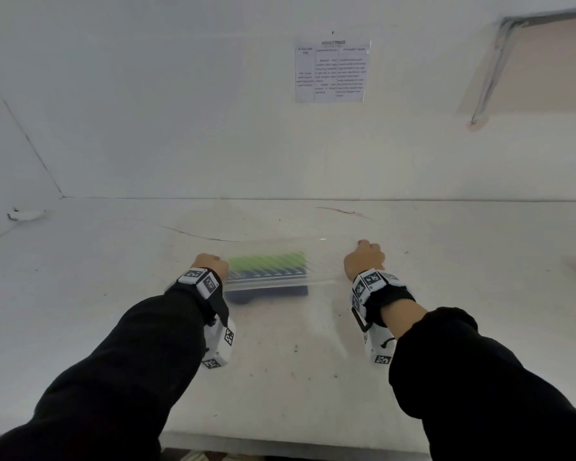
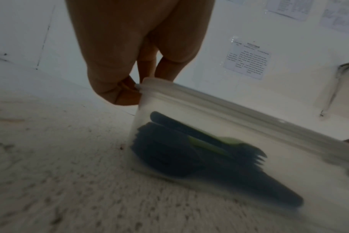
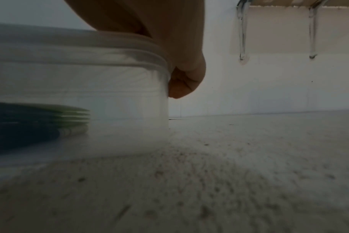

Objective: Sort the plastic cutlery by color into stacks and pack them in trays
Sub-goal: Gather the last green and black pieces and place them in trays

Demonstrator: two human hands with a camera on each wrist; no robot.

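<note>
A clear plastic tray [image 1: 326, 261] stands on the white table, blurred in the head view. Inside it lie green cutlery [image 1: 268, 261] and dark blue cutlery [image 1: 266, 289] side by side. My left hand [image 1: 212, 264] grips the tray's left rim [image 2: 149, 85], fingers curled over the edge. My right hand [image 1: 363, 259] grips the right end, thumb against the wall below the rim [image 3: 149, 52]. In the left wrist view the dark blue cutlery [image 2: 169, 151] and a green piece [image 2: 207, 145] show through the wall. The right wrist view shows the green cutlery [image 3: 76, 116] stacked over blue cutlery [image 3: 20, 134].
The white table [image 1: 280, 361] is speckled and has a crack [image 1: 193, 232] behind the tray. A white wall with a printed sheet [image 1: 331, 71] rises at the back. A small white object [image 1: 24, 214] lies at the far left.
</note>
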